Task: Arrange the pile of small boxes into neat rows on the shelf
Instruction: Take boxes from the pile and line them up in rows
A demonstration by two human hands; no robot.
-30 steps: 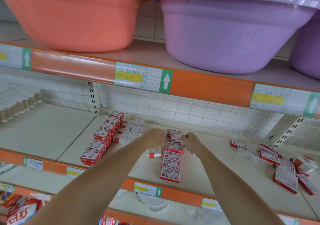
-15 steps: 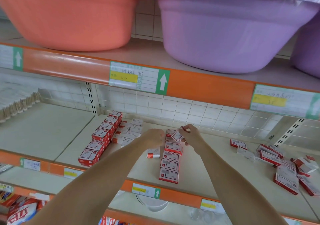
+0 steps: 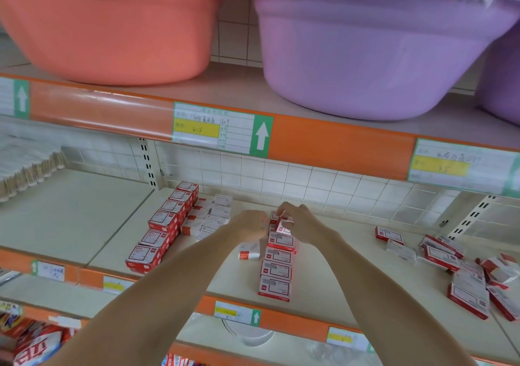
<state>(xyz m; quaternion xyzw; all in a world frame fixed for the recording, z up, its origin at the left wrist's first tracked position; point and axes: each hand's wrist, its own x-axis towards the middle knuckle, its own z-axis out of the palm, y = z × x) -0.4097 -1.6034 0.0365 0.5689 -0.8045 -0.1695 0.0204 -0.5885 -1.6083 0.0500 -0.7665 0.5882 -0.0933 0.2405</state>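
Small boxes lie heaped at the shelf's right; the right hand pinches one box, tilted, at the middle row's far end. The left hand is curled beside it, its hold unclear. Set down crooked, it could knock the row askew.

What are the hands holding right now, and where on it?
The right hand pinches a small red-and-white box by its upper end, tilted over the back of the middle row. Whether the left hand, curled beside it, holds anything cannot be told.
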